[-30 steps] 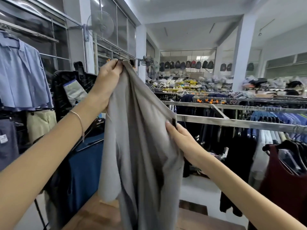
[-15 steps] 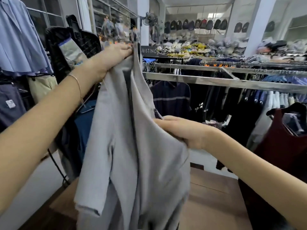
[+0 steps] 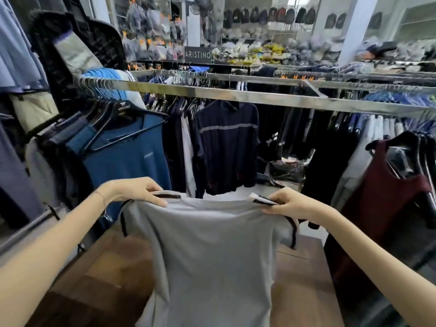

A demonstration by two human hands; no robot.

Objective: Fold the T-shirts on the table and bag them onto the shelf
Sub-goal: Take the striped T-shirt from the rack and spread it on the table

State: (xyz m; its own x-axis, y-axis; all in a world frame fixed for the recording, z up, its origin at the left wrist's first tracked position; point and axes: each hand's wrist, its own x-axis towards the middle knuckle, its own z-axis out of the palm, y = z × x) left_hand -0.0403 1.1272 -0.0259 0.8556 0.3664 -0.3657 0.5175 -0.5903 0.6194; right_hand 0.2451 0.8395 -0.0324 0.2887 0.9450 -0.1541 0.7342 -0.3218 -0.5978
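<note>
A grey T-shirt (image 3: pixel 212 251) with dark trim on its sleeves hangs spread out in front of me, above the brown wooden table (image 3: pixel 113 274). My left hand (image 3: pixel 136 190) grips its left shoulder near the collar. My right hand (image 3: pixel 290 205) pinches the right shoulder, where a white and black edge shows. The shirt's lower part runs out of the bottom of the view. No bag or shelf for the shirts can be made out.
A steel clothes rail (image 3: pixel 236 96) crosses behind the table, hung with dark shirts. A blue shirt on a black hanger (image 3: pixel 122 152) is at the left and a maroon top (image 3: pixel 389 192) at the right. Stacked goods fill the back.
Both hands have come down and apart. The shirt, bunched and held high by my left hand before, now hangs spread flat by its shoulders. The view tilted down.
</note>
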